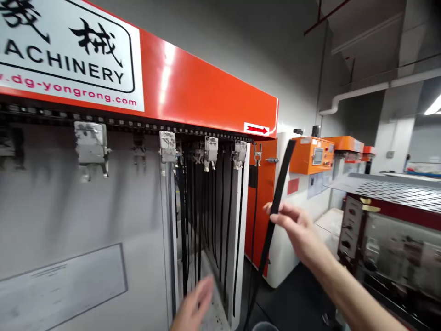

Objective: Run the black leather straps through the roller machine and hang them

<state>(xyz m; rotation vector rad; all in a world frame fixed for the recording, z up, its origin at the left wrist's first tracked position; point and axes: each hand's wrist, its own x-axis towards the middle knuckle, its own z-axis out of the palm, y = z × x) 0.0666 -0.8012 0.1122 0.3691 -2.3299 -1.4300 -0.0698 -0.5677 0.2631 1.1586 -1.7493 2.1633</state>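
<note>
My right hand [296, 230] pinches a long flat black strap [280, 193] between thumb and fingers, with the strap's upper end standing free above the hand. My left hand [193, 303] is blurred at the bottom of the view, open and holding nothing, just below and in front of a row of thin black straps [222, 220]. Those straps hang from metal clips [211, 151] on a rail under the orange machine header [206, 82]. A wider clip [91, 145] hangs empty further left.
An orange control box with a small screen [312, 155] stands behind the held strap. To the right is a machine with a perforated metal top [392, 193] and a glass front. An orange cabinet door [265, 202] stands beside the hanging straps. The floor is dark.
</note>
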